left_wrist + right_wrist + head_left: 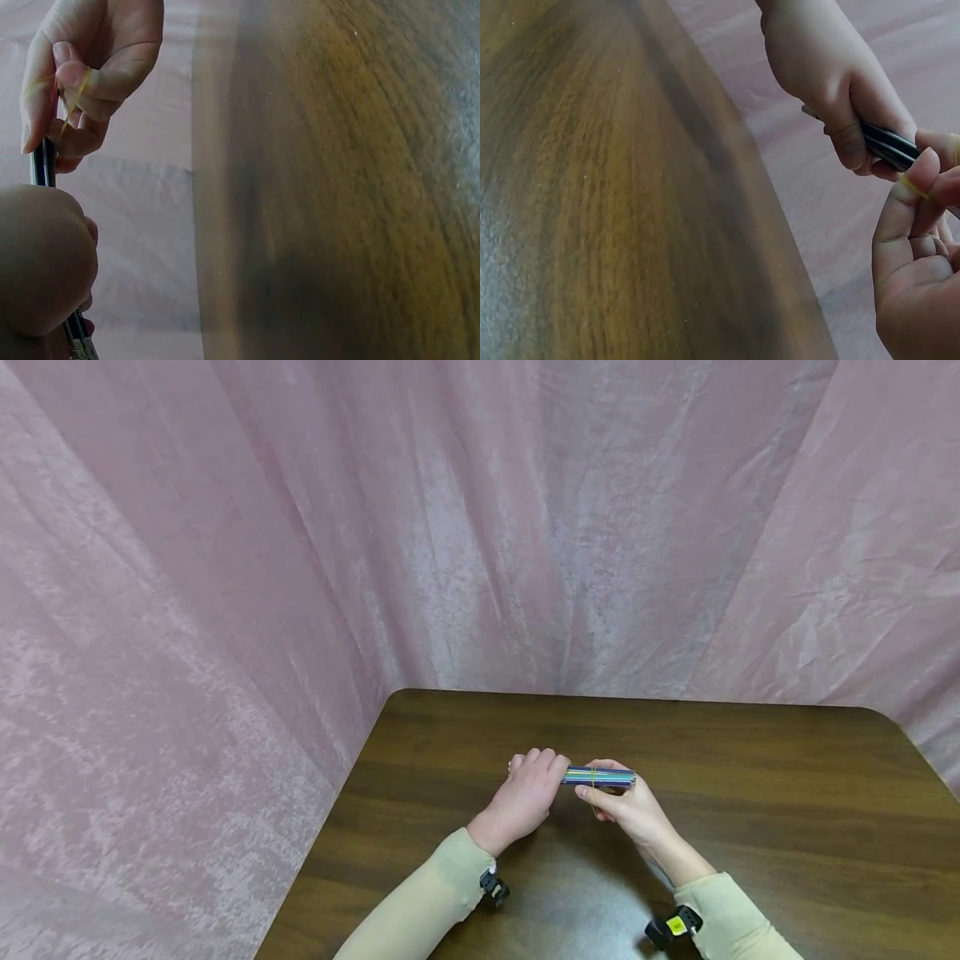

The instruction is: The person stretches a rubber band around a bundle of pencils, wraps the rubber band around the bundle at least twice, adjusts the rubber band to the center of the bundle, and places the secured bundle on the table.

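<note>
A bundle of slim pencils (598,777), blue, teal and dark, lies level between both hands above the table. My left hand (527,789) grips its left part with curled fingers, covering much of it. At the other end is my right hand (636,810), its thumb in front and fingers behind the bundle. A thin yellow rubber band (76,101) is stretched over the right fingers in the left wrist view. The right thumb and fingers pinch this band beside the pencils, as the right wrist view also shows. How far the band encircles the bundle is partly hidden.
The brown wooden table (787,793) has rounded far corners. Pink curtains (480,527) hang behind it and along its left side. A small dark camera (493,887) sits on the left wrist, and another camera (673,927) on the right.
</note>
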Demonstrator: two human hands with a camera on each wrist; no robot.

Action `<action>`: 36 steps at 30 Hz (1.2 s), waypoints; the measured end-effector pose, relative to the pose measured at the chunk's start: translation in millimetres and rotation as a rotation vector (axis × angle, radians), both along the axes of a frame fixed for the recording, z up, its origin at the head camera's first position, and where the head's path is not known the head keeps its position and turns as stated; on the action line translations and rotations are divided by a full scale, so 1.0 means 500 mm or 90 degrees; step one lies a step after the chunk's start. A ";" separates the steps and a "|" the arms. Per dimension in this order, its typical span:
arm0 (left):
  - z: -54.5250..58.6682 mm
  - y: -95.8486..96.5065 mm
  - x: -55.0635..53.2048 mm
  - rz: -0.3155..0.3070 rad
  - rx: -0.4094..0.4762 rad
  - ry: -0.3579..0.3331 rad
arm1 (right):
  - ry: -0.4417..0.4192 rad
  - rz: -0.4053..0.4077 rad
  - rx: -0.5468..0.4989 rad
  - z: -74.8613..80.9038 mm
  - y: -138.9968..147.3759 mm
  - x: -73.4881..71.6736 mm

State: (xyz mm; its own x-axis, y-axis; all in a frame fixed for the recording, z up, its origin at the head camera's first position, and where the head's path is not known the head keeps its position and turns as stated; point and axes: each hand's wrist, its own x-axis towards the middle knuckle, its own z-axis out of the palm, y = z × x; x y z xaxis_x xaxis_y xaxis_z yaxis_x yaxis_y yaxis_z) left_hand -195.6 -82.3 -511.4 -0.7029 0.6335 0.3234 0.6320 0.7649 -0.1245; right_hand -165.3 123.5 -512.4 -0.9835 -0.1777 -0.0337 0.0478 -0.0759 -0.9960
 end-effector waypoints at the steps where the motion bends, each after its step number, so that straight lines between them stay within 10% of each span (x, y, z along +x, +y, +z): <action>1: -0.002 0.000 0.000 0.000 0.001 -0.003 | -0.006 0.002 0.001 0.000 0.001 0.000; 12: 0.007 -0.010 -0.007 0.070 0.036 -0.052 | 0.022 0.058 0.124 -0.002 0.008 0.024; 18: 0.023 -0.023 -0.023 0.145 0.082 -0.142 | 0.433 0.013 0.426 0.014 -0.018 0.056; 23: 0.032 -0.030 -0.029 0.184 0.113 -0.215 | 0.679 0.058 0.472 0.036 -0.021 0.064; 27: 0.031 -0.027 -0.027 0.203 0.141 -0.245 | 0.587 0.158 0.302 0.038 -0.027 0.069; 36: 0.017 -0.014 -0.033 0.242 0.265 -0.198 | 0.012 0.128 -0.309 0.034 -0.078 0.086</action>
